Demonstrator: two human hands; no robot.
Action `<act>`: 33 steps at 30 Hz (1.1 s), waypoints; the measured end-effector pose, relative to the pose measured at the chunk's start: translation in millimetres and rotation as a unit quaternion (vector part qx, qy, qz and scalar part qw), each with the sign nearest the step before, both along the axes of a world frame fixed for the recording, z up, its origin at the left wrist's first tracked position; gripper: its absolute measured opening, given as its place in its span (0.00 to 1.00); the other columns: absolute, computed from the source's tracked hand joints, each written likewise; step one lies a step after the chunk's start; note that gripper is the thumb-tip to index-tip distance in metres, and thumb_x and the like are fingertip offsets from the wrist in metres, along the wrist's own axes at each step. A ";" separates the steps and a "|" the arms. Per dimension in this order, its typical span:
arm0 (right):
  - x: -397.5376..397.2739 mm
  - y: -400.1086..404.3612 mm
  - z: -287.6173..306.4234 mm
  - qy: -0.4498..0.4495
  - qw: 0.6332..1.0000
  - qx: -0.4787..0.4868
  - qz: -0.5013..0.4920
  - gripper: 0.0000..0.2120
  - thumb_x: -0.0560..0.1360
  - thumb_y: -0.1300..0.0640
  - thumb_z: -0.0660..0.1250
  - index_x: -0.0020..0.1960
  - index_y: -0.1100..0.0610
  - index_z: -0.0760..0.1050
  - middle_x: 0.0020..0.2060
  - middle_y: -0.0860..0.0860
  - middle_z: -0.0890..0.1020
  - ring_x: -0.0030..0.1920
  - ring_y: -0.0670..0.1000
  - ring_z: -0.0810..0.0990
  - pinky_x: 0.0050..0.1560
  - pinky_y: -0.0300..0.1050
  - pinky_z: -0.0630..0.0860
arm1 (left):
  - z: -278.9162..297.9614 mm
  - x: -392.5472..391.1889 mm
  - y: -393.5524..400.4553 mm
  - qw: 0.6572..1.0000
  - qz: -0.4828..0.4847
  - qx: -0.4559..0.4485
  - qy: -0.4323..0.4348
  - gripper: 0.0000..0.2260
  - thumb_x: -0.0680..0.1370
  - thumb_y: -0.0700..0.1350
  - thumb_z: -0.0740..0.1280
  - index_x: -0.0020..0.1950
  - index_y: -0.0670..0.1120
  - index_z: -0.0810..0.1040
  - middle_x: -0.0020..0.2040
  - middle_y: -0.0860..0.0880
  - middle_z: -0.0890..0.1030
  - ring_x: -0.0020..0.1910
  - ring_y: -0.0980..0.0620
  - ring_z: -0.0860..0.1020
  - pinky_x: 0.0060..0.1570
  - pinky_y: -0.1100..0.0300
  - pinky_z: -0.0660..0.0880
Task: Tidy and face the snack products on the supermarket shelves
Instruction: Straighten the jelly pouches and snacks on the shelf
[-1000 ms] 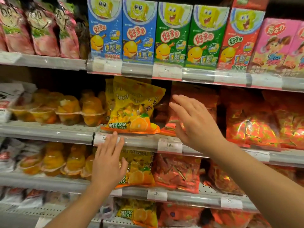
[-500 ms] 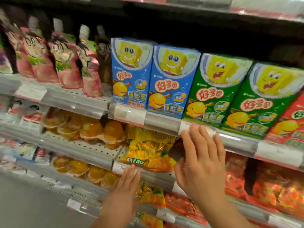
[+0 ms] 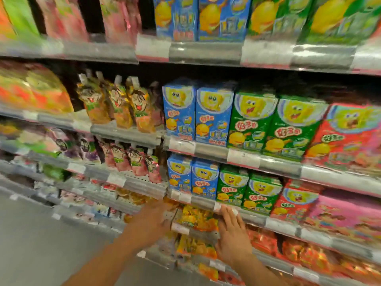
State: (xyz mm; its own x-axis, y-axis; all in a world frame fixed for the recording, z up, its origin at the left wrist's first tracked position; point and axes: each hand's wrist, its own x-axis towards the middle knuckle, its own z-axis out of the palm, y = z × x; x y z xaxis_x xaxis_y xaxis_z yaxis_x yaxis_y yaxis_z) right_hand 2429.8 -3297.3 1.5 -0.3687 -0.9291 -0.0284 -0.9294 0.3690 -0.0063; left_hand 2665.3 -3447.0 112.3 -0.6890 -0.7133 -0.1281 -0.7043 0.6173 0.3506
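Supermarket shelving fills your head view, blurred, with rows of cartoon boxes (image 3: 214,118) above and pouches (image 3: 117,104) to their left. Low in the middle, the yellow-orange snack bag (image 3: 195,220) sits at its shelf's front edge. Your left hand (image 3: 153,220) lies flat just beside its left side and your right hand (image 3: 232,236) just beside its right, fingers straight, gripping nothing. To face it well, I'd press both palms in evenly, square the bag to the price rail (image 3: 181,229), and keep the label forward.
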 end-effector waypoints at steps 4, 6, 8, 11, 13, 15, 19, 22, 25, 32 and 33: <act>10.3 -0.4 32.8 -0.098 0.994 0.043 -0.013 0.19 0.78 0.38 0.59 0.57 0.50 0.76 0.81 0.54 0.36 0.81 0.55 0.33 0.79 0.62 0.46 | 57.4 31.1 1.7 0.998 0.009 -0.057 0.020 0.25 0.84 0.51 0.62 0.81 0.52 0.62 0.81 0.51 0.62 0.79 0.49 0.61 0.75 0.55 0.61; 17.0 1.5 44.1 -0.134 0.990 0.046 -0.015 0.16 0.78 0.34 0.58 0.49 0.46 0.72 0.82 0.52 0.36 0.81 0.55 0.34 0.79 0.63 0.50 | 77.9 43.2 0.4 0.995 0.018 -0.091 0.040 0.25 0.83 0.50 0.62 0.81 0.51 0.63 0.81 0.50 0.64 0.79 0.50 0.61 0.75 0.56 0.61; 19.8 2.2 53.9 -0.178 0.983 0.034 -0.024 0.21 0.76 0.27 0.56 0.42 0.44 0.68 0.82 0.50 0.37 0.82 0.54 0.37 0.78 0.61 0.57 | 93.0 55.1 -1.0 0.993 0.027 -0.107 0.050 0.26 0.83 0.50 0.63 0.81 0.52 0.63 0.80 0.51 0.64 0.78 0.50 0.62 0.75 0.54 0.64; 23.2 0.5 69.4 -0.198 0.980 0.024 -0.017 0.24 0.72 0.23 0.57 0.41 0.43 0.68 0.82 0.49 0.41 0.82 0.53 0.42 0.76 0.53 0.64 | 106.3 68.1 -9.9 0.989 0.024 -0.117 0.087 0.27 0.81 0.49 0.64 0.80 0.54 0.63 0.79 0.52 0.66 0.73 0.49 0.70 0.70 0.52 0.72; 25.4 2.5 76.6 -0.212 0.977 0.023 -0.020 0.20 0.74 0.26 0.58 0.46 0.43 0.66 0.82 0.50 0.43 0.82 0.53 0.45 0.75 0.51 0.65 | 109.8 72.1 -20.6 0.985 0.013 -0.132 0.111 0.27 0.81 0.49 0.64 0.80 0.52 0.62 0.80 0.50 0.64 0.76 0.47 0.66 0.72 0.50 0.69; 25.1 4.8 80.6 -0.194 0.981 0.021 -0.021 0.19 0.73 0.30 0.59 0.54 0.43 0.67 0.82 0.49 0.43 0.81 0.53 0.53 0.74 0.52 0.66 | 107.0 74.4 -35.4 0.982 0.010 -0.151 0.109 0.29 0.82 0.51 0.62 0.83 0.51 0.58 0.82 0.50 0.58 0.81 0.48 0.57 0.78 0.52 0.58; 22.7 -8.7 73.7 -0.181 0.979 -0.039 -0.087 0.25 0.83 0.46 0.57 0.79 0.44 0.58 0.83 0.48 0.45 0.82 0.52 0.52 0.80 0.49 0.54 | 96.5 68.2 -79.9 0.977 -0.004 -0.183 0.109 0.36 0.82 0.58 0.57 0.84 0.53 0.40 0.83 0.52 0.37 0.83 0.49 0.40 0.76 0.56 0.39; 10.7 -21.4 63.6 -0.247 0.964 -0.045 -0.083 0.22 0.85 0.46 0.55 0.78 0.39 0.57 0.82 0.51 0.54 0.81 0.54 0.55 0.79 0.51 0.56 | 85.6 65.4 -127.4 0.983 0.009 -0.168 0.067 0.40 0.82 0.60 0.57 0.81 0.49 0.33 0.80 0.49 0.32 0.82 0.45 0.37 0.80 0.47 0.45; 41.8 -48.9 95.7 -0.275 0.946 -0.094 -0.146 0.27 0.86 0.50 0.56 0.82 0.52 0.52 0.81 0.53 0.57 0.79 0.54 0.60 0.77 0.48 0.60 | 68.0 60.4 -171.2 0.983 -0.027 -0.178 0.047 0.42 0.75 0.64 0.58 0.84 0.45 0.53 0.82 0.43 0.53 0.79 0.37 0.59 0.68 0.35 0.70; 142.9 -86.5 160.0 -0.144 0.945 -0.237 -0.175 0.20 0.75 0.48 0.66 0.67 0.42 0.73 0.59 0.42 0.83 0.57 0.44 0.82 0.53 0.32 0.72 | 35.8 66.0 -213.1 0.977 -0.092 -0.190 0.042 0.50 0.67 0.52 0.76 0.84 0.53 0.53 0.84 0.47 0.54 0.80 0.39 0.60 0.69 0.36 0.64; 147.0 -91.1 162.2 -0.148 0.937 -0.259 -0.184 0.19 0.73 0.47 0.66 0.64 0.42 0.75 0.54 0.41 0.84 0.50 0.43 0.84 0.47 0.32 0.74 | 35.4 66.3 -214.0 0.976 -0.097 -0.189 0.045 0.50 0.65 0.52 0.77 0.83 0.51 0.56 0.84 0.47 0.56 0.79 0.39 0.61 0.69 0.36 0.66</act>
